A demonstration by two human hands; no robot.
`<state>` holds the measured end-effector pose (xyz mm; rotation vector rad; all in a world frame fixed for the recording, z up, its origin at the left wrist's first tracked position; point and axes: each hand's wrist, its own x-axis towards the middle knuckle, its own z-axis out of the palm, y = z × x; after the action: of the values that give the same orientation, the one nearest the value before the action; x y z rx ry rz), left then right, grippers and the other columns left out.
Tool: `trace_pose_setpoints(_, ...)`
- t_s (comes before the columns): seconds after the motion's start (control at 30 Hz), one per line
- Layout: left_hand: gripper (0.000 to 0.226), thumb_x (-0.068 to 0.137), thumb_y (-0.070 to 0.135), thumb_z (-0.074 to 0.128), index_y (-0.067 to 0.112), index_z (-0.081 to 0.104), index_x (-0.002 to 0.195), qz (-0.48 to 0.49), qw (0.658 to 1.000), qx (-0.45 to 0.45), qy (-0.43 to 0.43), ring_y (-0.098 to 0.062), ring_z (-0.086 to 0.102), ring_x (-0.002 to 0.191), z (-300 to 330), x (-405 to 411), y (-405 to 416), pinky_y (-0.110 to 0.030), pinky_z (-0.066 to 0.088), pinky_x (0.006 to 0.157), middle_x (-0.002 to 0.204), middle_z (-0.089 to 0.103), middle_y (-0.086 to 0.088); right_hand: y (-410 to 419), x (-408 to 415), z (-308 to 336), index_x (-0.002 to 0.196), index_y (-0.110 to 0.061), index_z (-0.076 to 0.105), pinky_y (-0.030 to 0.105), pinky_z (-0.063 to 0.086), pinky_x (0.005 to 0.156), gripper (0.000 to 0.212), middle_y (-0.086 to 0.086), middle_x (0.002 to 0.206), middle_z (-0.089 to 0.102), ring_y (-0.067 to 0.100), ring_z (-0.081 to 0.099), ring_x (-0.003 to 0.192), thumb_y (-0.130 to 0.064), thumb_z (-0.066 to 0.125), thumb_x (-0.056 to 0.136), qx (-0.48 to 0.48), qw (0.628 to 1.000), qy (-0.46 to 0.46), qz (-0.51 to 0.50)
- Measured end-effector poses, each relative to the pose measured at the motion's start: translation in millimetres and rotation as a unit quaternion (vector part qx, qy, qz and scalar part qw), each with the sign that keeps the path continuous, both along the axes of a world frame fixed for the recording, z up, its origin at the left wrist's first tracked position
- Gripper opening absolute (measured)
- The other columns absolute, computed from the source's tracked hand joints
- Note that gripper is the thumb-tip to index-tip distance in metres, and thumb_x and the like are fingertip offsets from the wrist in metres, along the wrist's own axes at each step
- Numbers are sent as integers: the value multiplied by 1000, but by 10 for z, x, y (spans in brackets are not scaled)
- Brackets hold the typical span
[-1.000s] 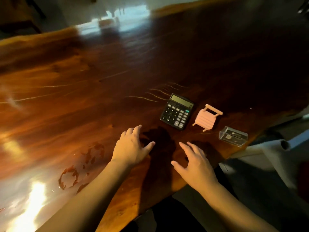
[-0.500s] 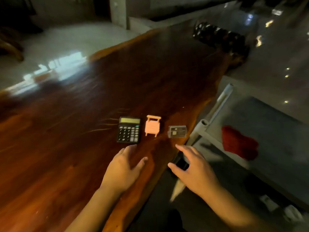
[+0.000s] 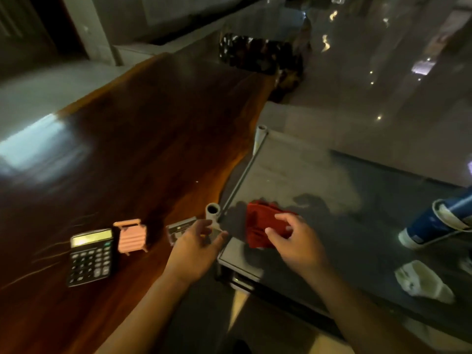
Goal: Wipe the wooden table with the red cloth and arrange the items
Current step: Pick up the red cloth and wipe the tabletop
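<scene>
The red cloth (image 3: 258,226) lies crumpled on a grey fabric-topped stand (image 3: 332,190) just right of the wooden table (image 3: 153,149). My right hand (image 3: 293,236) is on the cloth, thumb and fingers curled into its right side. My left hand (image 3: 196,249) hovers open over the table's near right edge, partly covering a small clear plastic box (image 3: 178,229). A pink miniature chair (image 3: 131,236) and a black calculator (image 3: 90,256) sit in a row to the left of the box.
A white tube post (image 3: 212,212) and a metal bar (image 3: 242,177) mark the stand's edge against the table. A blue shoe (image 3: 439,221) and a white crumpled item (image 3: 424,282) lie on the stand's right side. A dark patterned object (image 3: 255,54) sits beyond the table's far end.
My view has swung right, off the table towards the stand. My right hand has left the table edge and reached onto the red cloth. My left hand has shifted right, over the clear box.
</scene>
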<state>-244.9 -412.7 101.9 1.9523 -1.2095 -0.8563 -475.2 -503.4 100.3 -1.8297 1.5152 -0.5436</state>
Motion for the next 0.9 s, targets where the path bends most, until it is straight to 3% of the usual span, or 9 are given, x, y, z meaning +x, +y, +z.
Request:
trace_pose_setpoints(0.13,58,87,56,62,25,51,134,-31,998,57,7,-3,62,94,-237,-367,-625,-27,53,80,108,64,11,-451,-321,-278,121,-43,55,22,46,66,37,-20,103,53,-2,54,89,-54,65,87,78,996,-17,-37)
trace_pose_setpoints(0.27,57,90,55,58,19,50,133,-58,991,120,-32,-11,61,92,-424,-533,-1056,-29,52,78,112,65,1,-736,-401,-536,107,-39,53,29,51,68,28,-17,94,57,6,60,83,-44,72,86,116,990,-10,-83)
trace_pose_setpoints(0.4,61,91,40,64,15,40,140,-14,986,165,32,-21,63,100,-521,-661,-1309,-38,58,84,108,57,-1,-877,-367,-747,119,-25,59,37,52,85,39,-3,108,58,20,62,97,-35,76,86,181,974,-46,-129)
trace_pose_setpoints(0.47,60,92,36,64,15,37,141,1,984,172,34,-18,61,98,-552,-698,-1375,-34,56,79,103,53,2,-906,-347,-813,118,-26,58,37,52,81,37,-2,109,58,20,61,97,-34,76,86,198,968,-55,-145)
trace_pose_setpoints(0.57,46,92,32,64,13,48,131,11,980,195,47,-16,63,94,-561,-738,-1442,-28,53,72,103,60,-1,-939,-350,-862,110,-27,56,35,52,73,33,-1,107,61,19,60,92,-37,76,86,207,960,-75,-171)
trace_pose_setpoints(0.67,34,93,34,63,13,60,120,25,972,216,94,-17,67,88,-535,-748,-1480,-25,54,66,99,68,-5,-977,-363,-885,109,-26,55,41,56,83,33,1,106,62,22,62,96,-37,76,87,216,954,-94,-186)
trace_pose_setpoints(0.73,37,94,37,61,15,61,123,24,966,217,136,-18,69,89,-496,-742,-1487,-24,54,62,102,71,-6,-992,-370,-893,109,-25,55,41,56,84,32,2,107,62,23,63,98,-34,76,87,221,952,-99,-188)
trace_pose_setpoints(0.9,42,97,34,56,18,53,136,-18,958,179,222,-23,69,102,-384,-705,-1399,-39,60,84,117,69,-8,-1004,-386,-893,105,-25,56,31,47,64,29,-1,100,63,14,61,86,-34,76,88,226,948,-130,-182)
